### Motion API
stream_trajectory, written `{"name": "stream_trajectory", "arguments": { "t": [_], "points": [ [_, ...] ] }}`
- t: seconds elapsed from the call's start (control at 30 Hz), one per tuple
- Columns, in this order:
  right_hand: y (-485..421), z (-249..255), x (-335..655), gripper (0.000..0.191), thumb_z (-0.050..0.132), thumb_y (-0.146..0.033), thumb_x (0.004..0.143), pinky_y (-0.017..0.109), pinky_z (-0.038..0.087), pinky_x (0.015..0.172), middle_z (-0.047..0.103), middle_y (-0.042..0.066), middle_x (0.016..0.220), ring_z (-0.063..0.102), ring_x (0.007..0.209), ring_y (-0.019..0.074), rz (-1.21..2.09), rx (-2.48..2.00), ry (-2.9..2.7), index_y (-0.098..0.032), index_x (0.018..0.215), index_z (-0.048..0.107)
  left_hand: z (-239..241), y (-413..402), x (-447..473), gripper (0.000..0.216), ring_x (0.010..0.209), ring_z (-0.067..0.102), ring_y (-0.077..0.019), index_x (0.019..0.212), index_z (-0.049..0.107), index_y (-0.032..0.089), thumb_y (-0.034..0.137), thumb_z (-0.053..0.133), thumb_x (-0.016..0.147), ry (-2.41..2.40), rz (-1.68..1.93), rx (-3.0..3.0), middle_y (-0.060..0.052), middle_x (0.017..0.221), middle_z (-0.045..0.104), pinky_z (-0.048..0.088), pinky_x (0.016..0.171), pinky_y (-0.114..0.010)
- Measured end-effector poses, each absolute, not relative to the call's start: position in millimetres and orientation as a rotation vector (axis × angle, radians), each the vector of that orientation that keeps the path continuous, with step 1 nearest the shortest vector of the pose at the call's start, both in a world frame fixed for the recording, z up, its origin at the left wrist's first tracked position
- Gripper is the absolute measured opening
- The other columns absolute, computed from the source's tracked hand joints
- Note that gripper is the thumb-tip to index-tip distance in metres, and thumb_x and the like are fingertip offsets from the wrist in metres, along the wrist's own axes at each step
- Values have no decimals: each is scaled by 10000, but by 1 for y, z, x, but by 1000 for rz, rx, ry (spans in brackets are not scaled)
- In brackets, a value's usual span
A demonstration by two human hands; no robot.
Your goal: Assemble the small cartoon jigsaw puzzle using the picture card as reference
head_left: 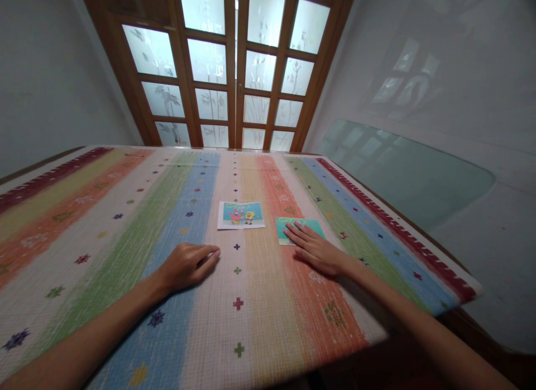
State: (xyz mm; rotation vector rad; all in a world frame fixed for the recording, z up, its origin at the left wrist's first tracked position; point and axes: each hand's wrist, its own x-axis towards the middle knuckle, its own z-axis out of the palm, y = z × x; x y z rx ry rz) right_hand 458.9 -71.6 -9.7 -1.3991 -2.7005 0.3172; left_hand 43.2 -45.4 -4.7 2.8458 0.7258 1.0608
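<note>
A cartoon picture card (242, 215) with a white border lies flat near the middle of the table; it shows a pink, a teal and a yellow figure. To its right is a teal-green card (285, 236), partly covered by my right hand (314, 247). That hand rests flat on the card, fingers stretched out and slightly spread. My left hand (193, 264) lies on the cloth just below and left of the cartoon card, apart from it. Its fingers are curled together, and nothing shows in them.
A striped, patterned tablecloth (268, 300) covers the table, whose near edge drops off at the lower right. Wooden doors with frosted glass panes (234, 94) stand behind the far edge. White walls (419, 60) rise on both sides.
</note>
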Motion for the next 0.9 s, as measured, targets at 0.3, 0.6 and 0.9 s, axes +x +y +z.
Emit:
{"name": "stream_trajectory", "arguments": {
  "t": [0.3, 0.6, 0.9],
  "points": [
    [-7, -11, 480, 676, 233, -620, 1087, 549, 133, 1310, 215, 52, 1715, 113, 1604, 266, 361, -1341, -2658, -245, 1648, 274, -3, -47, 44, 271, 488, 644, -120, 934, 710, 144, 216, 472, 1043, 708, 1071, 2862, -24, 666, 732, 480, 499, -222],
    [4, -6, 477, 706, 313, -670, 1057, 588, 121, 1296, 265, 69, 1702, 163, 1596, 297, 354, -1346, -2594, -263, 1633, 329, -4, -47, 44, 259, 510, 652, -121, 943, 701, 146, 216, 475, 1049, 714, 1063, 2862, -21, 683, 732, 484, 516, -226],
    [-52, 2, 417, 639, 453, -453, 1086, 591, 156, 1298, 223, 87, 1718, 156, 1603, 293, 115, -1108, -2628, -243, 1655, 251, 1, -52, 48, 226, 731, 691, -174, 1088, 702, 140, 223, 496, 1042, 817, 1145, 2848, -75, 864, 727, 582, 672, -295]
  ]
}}
